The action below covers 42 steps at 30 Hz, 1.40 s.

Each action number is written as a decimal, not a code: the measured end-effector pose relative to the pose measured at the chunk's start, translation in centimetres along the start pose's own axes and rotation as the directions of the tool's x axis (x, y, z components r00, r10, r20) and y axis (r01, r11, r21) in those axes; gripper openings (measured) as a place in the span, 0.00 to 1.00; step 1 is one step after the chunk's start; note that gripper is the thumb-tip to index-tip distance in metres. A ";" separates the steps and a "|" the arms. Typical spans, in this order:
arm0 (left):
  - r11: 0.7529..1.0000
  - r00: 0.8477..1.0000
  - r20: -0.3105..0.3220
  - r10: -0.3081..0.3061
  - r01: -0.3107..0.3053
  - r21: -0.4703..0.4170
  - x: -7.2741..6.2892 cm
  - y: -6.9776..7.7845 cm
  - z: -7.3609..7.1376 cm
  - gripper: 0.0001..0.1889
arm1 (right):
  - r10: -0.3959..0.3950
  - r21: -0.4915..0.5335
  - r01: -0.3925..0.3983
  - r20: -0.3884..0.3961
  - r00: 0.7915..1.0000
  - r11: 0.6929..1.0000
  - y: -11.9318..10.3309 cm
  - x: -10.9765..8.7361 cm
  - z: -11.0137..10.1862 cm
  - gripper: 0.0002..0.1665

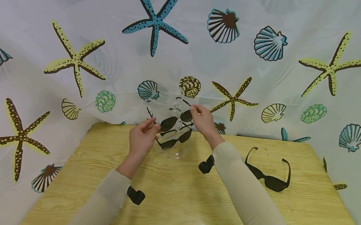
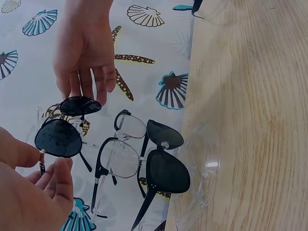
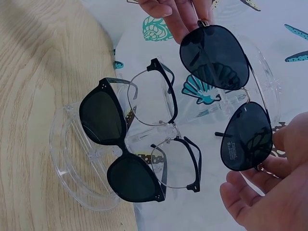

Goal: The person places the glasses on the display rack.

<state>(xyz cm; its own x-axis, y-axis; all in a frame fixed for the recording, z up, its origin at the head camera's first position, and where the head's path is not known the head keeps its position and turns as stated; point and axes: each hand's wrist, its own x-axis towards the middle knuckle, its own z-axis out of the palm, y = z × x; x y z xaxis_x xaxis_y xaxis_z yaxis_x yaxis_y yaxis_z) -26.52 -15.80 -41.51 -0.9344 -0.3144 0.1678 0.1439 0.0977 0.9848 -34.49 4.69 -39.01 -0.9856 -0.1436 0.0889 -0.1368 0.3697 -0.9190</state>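
Thin-framed sunglasses (image 1: 168, 124) with dark lenses are at the top of a clear plastic display stand (image 3: 60, 168), between both hands. My left hand (image 1: 142, 136) pinches them near one hinge, thumb against fingers. At the opposite hinge, my right hand (image 1: 203, 120) holds them with thumb and fingertips. Below sit half-rimmed glasses (image 2: 120, 159) with clear lenses and dark upper rims. Lowest on the stand are black-framed sunglasses (image 3: 101, 120). Whether the top pair touches the stand, I cannot tell.
Another black pair of sunglasses (image 1: 275, 183) lies with temples unfolded on the wooden table (image 1: 166, 210), right of my right forearm. Behind the table hangs a white curtain (image 1: 197, 64) printed with starfish and shells. Black wrist cameras (image 1: 206, 165) jut from both sleeves.
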 end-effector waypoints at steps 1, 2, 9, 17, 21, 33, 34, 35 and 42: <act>1.000 1.000 -0.001 0.003 -0.003 0.005 0.0 0.0 0.0 0.20 | 0.001 -0.001 -0.001 0.004 1.000 1.000 0.1 0.1 0.0 0.30; 1.000 1.000 -0.001 0.007 -0.007 0.009 0.0 -0.1 0.1 0.20 | 0.001 -0.003 -0.001 0.007 1.000 1.000 0.2 0.2 0.1 0.30; 0.998 1.000 -0.006 0.030 -0.029 0.051 0.2 -0.6 0.3 0.20 | -0.003 -0.002 0.003 0.030 1.000 1.000 0.5 0.5 0.2 0.31; 0.992 0.998 0.007 0.062 -0.063 0.107 0.2 -0.8 0.5 0.21 | 0.002 0.001 -0.002 0.035 0.999 1.000 0.9 0.9 0.4 0.31; 0.987 0.997 0.006 0.083 -0.083 0.135 0.1 -0.8 0.5 0.21 | 0.003 -0.001 -0.003 0.035 0.999 1.000 1.0 1.1 0.5 0.30; 0.982 0.996 0.013 0.089 -0.090 0.168 0.1 -1.3 0.5 0.22 | 0.001 -0.031 0.000 0.033 0.999 1.000 1.1 1.2 0.8 0.29; 0.982 0.996 0.015 0.089 -0.090 0.165 0.1 -1.2 0.5 0.22 | -0.001 -0.031 0.002 0.033 0.999 1.000 1.1 1.2 0.8 0.29; 0.982 0.996 0.017 0.089 -0.091 0.164 0.1 -1.2 0.5 0.22 | -0.002 -0.031 0.003 0.033 0.999 1.000 1.1 1.2 0.7 0.29; 0.982 0.996 0.023 0.084 -0.087 0.166 0.2 -1.3 0.4 0.22 | -0.002 -0.027 0.003 0.040 0.999 1.000 1.3 1.3 0.7 0.29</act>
<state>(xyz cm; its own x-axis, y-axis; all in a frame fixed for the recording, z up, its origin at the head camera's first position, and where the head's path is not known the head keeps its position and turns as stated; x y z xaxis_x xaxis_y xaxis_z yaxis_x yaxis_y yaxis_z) -27.04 -15.56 -42.79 -0.9263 -0.2832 0.2486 0.1680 0.2801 0.9452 -35.90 4.31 -40.37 -0.9806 -0.1810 0.0751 -0.1422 0.3936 -0.9082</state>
